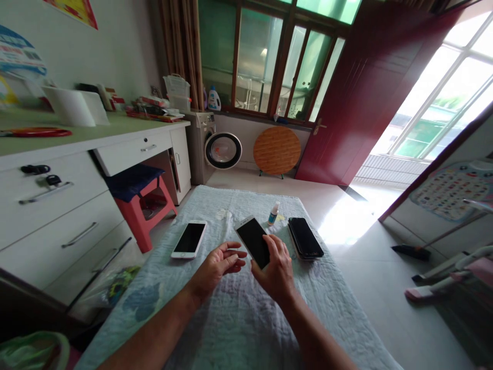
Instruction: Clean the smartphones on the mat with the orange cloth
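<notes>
Gripped in my right hand (276, 267) is a white-framed smartphone (252, 239), tilted, its dark screen facing up. My left hand (221, 264) is just left of that phone, fingers loosely curled and apart, with nothing visible in it. Farther left, a second white smartphone (189, 239) lies face up on the cloth. Right of my right hand lies a black smartphone (306, 237), which seems to rest on another flat device. A small spray bottle (273, 214) with a white cap and blue label stands beyond my right hand.
A pale quilted cloth (239, 329) covers the table under my arms. To the left are a red stool (144, 216) with a dark seat and a white drawer desk (77, 210). Ahead stand a washing machine (200, 149) with its door open and a round wooden tabletop (276, 150).
</notes>
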